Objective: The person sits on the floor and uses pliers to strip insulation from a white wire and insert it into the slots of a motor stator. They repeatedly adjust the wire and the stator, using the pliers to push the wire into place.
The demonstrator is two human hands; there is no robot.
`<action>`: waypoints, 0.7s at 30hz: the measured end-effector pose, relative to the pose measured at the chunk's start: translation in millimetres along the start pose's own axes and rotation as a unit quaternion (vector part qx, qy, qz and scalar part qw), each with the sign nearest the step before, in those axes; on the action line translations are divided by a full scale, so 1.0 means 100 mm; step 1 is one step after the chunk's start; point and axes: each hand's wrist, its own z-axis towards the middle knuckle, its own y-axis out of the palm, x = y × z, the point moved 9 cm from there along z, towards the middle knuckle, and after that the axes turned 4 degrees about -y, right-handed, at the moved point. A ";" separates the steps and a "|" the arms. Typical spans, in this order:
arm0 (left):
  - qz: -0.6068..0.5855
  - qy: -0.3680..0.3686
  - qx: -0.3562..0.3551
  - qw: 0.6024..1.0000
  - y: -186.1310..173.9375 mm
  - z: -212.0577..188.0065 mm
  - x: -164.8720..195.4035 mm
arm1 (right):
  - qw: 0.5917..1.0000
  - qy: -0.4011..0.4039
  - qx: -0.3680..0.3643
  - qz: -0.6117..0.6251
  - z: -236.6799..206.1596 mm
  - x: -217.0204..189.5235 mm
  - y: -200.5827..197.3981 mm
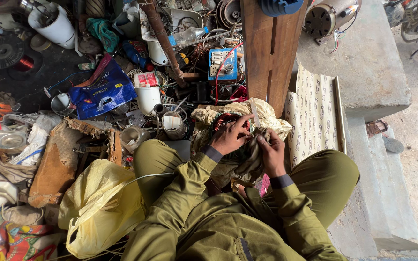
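Winding work is in hand, by the look of it: the person sits cross-legged on the floor with a motor stator (229, 121) in the lap, resting on a crumpled cloth (272, 118). The left hand (229, 137) lies over the stator's near rim, fingers curled onto it, thumb tucked toward the coils. The right hand (270, 153) is closed around a dark, bunched rag or bundle (252, 157) just beside the stator, touching the cloth; whether it pinches wire as well I cannot tell. A pale flat strip (255, 112) stands up from the far edge of the stator.

Judging from this, the step is seating or cleaning the coils in the core, and the next move would call for a steady grip from the left hand while the right works in close, with care not to nick thin wire.

The floor is dark and crowded. To the left lie a yellow bag (100, 203), a blue bag (103, 92), a white jug (148, 99), tins (172, 124) and a copper spool (24, 63). A blue switchboard (222, 64) with a red lead sits beyond, near a rusty pipe (163, 36). A wooden post (269, 48) rises just behind the stator. To the right a patterned mat (313, 113) lies on a concrete step (364, 72), with a motor (327, 17) on top and sandals (383, 133) beside it on lower steps. Daylight falls from the right, on open sandy ground.
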 end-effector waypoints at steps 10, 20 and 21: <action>0.030 -0.029 -0.004 0.999 0.00 -0.02 0.03 | 0.981 -0.102 0.035 0.159 0.22 -0.93 -0.95; -0.055 0.007 -0.001 0.998 0.01 -0.01 0.05 | 0.975 0.076 0.021 -0.207 0.00 -0.60 -0.73; -0.038 -0.001 0.007 0.999 0.00 -0.01 0.04 | 0.977 0.051 -0.010 -0.205 0.03 -0.49 -0.51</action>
